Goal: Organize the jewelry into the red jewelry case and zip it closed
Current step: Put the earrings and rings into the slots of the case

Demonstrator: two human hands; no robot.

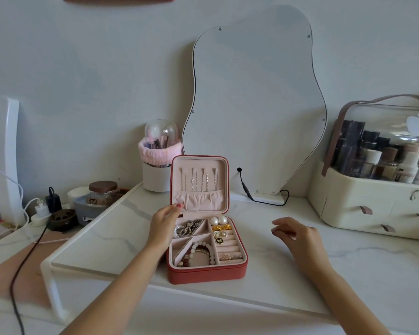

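Note:
The red jewelry case (205, 274) stands open in the middle of the white marble shelf, its lid (224, 184) upright. Several thin necklaces (200, 178) hang inside the lid above a pink pocket. The pink tray holds a beaded bracelet (202, 253), a tangle of chains (188, 227), two pearl earrings (218, 220), a gold piece (221, 228) and rings (230, 257). My left hand (163, 222) touches the lid's lower left edge with its fingertips. My right hand (293, 232) hovers to the right of the case, fingers loosely curled, holding nothing.
A wavy mirror (254, 105) leans on the wall behind the case, its black cable (247, 189) trailing on the shelf. A brush holder (157, 163) stands back left. A cream cosmetics organizer (373, 197) fills the right. Jars, chargers and cables (58, 209) crowd the left.

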